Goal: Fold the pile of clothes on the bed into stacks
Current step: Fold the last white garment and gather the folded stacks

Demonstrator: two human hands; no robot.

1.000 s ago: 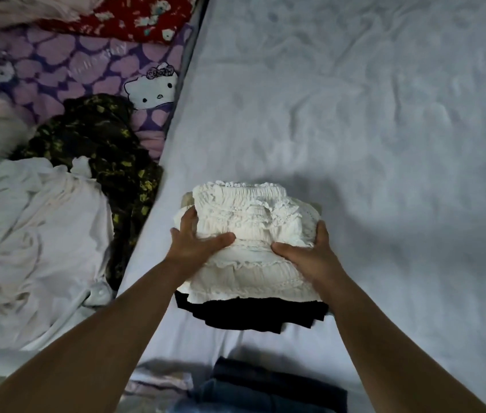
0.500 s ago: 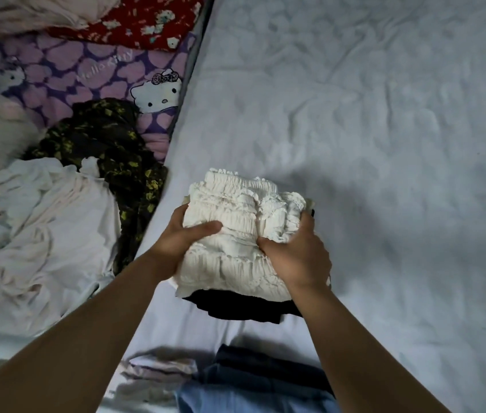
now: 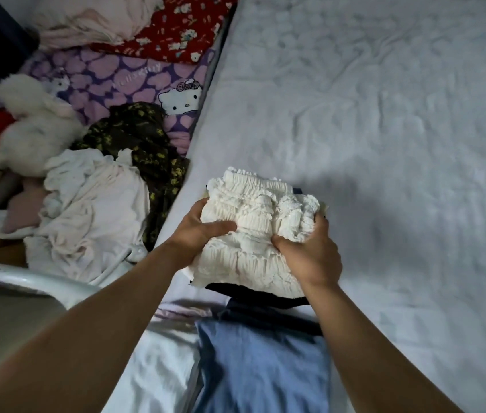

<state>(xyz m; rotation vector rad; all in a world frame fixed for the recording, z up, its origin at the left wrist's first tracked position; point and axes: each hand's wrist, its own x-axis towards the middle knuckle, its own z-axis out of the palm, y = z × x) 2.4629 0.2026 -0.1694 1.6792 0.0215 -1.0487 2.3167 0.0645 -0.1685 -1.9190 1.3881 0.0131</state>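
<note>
A folded white ruffled garment (image 3: 258, 216) lies on top of a small stack near the left edge of the pale bed sheet (image 3: 384, 120). My left hand (image 3: 198, 231) grips its left side, thumb on top. My right hand (image 3: 310, 251) grips its right front corner, fingers curled into the ruffles. Under it a folded black garment (image 3: 244, 292) shows at the front. The unfolded pile lies to the left: a crumpled white garment (image 3: 93, 216) and a dark yellow-flowered one (image 3: 143, 144).
A folded blue garment (image 3: 262, 368) with a dark one above it lies near me at the bottom. A purple cartoon-cat blanket (image 3: 110, 81), red floral fabric (image 3: 176, 31) and a white plush toy (image 3: 33, 126) sit far left. A white metal rail (image 3: 27, 278) runs at lower left.
Both hands have squeezed the stack inward, bunching the white garment narrower. The stack has shifted a little to the right and away from me; the view has tilted down, showing more blue cloth.
</note>
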